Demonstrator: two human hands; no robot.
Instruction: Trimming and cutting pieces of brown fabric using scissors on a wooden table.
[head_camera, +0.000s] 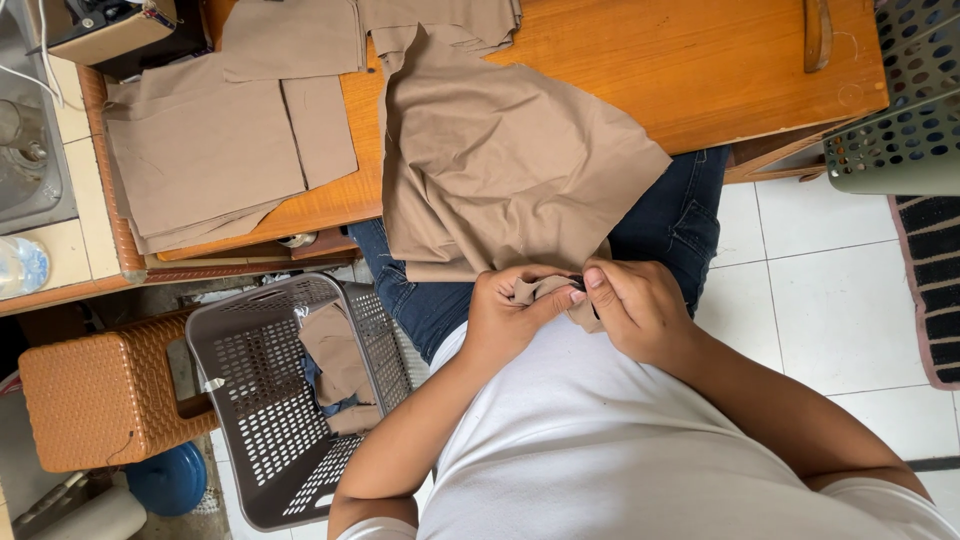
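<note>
Nearest the lens, a white cotton shirt (610, 450) fills the lower frame, its hem cut off by the bottom edge. Both forearms rise from it to meet at centre. Left hand (510, 315) and right hand (640, 310) pinch closed on one bunched corner of a large tan woven fabric piece (500, 160); a small dark item sits between the fingertips (592, 278), too small to identify. From the hands, the fabric runs up across blue denim jeans (680, 215) onto an orange-brown wooden tabletop (700, 70). Flat tan fabric panels (210, 150) lie on the table's left part, their upper edges cropped. Beside the left arm stands a grey perforated plastic basket (260, 400) holding more tan scraps, next to a brown woven-pattern plastic stool (100, 400). A green perforated plastic crate (900, 130) is cut off at upper right. White floor tiles (830, 310) show at right.
</note>
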